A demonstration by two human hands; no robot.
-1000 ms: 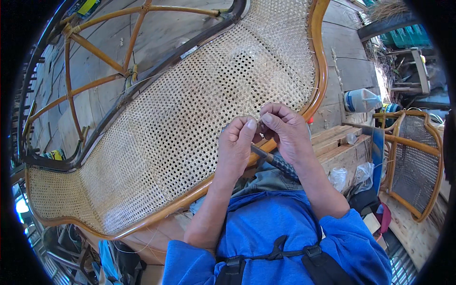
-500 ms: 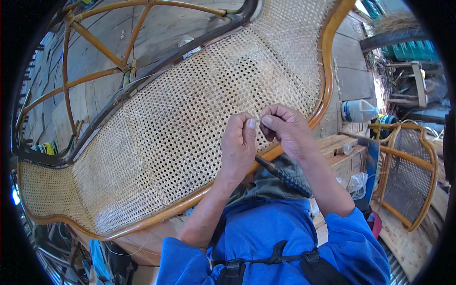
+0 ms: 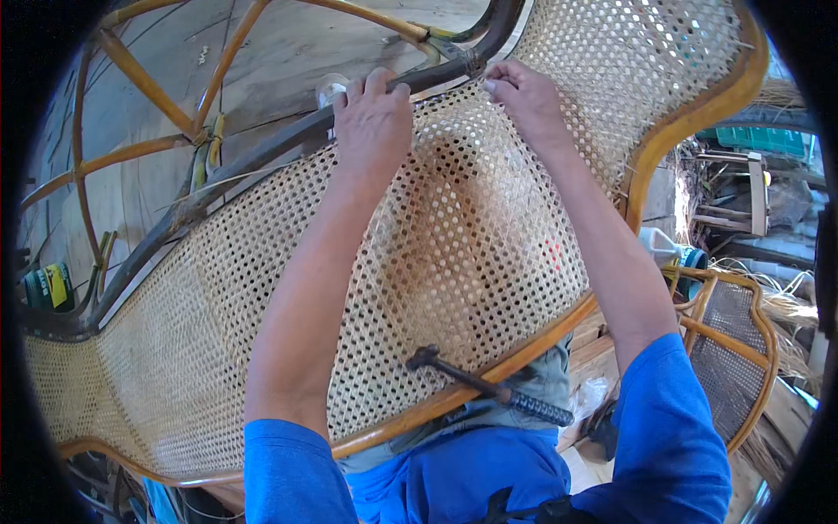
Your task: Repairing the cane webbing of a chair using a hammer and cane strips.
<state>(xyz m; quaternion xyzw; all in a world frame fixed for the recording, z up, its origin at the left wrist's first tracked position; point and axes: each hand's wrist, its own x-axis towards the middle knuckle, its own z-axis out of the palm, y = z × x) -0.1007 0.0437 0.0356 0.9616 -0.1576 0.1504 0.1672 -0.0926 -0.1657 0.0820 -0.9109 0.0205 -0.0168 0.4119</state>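
Cane sheet [image 3: 218, 332], pale and woven full of small holes, stretches below both hands between a dark rail [image 3: 436, 76] on the far side and a shiny brown rail [image 3: 550, 332] nearest the person's lap. The step in hand looks like work on the far edge of the weave, where it meets the dark rail. The left hand [image 3: 375, 118] lies back upward over that rail, its fingers a little apart and bent; their undersides are hidden, so whether they grip the wood or only rest on it cannot be told. The right hand [image 3: 528, 96], farther along to the right, has thumb and forefinger drawn together in a pinch close by the edge of the weave; whether anything sits between them is too small to tell. A hammer [image 3: 471, 377] lies free of both hands, its head over the cane and its handle across the brown rail. Judging from this, the next move calls for careful placing of the right fingertips at the edge, with the left hand as a steady brace. Should anything need tapping in, the hammer would have to be fetched from the near side without snagging the open weave
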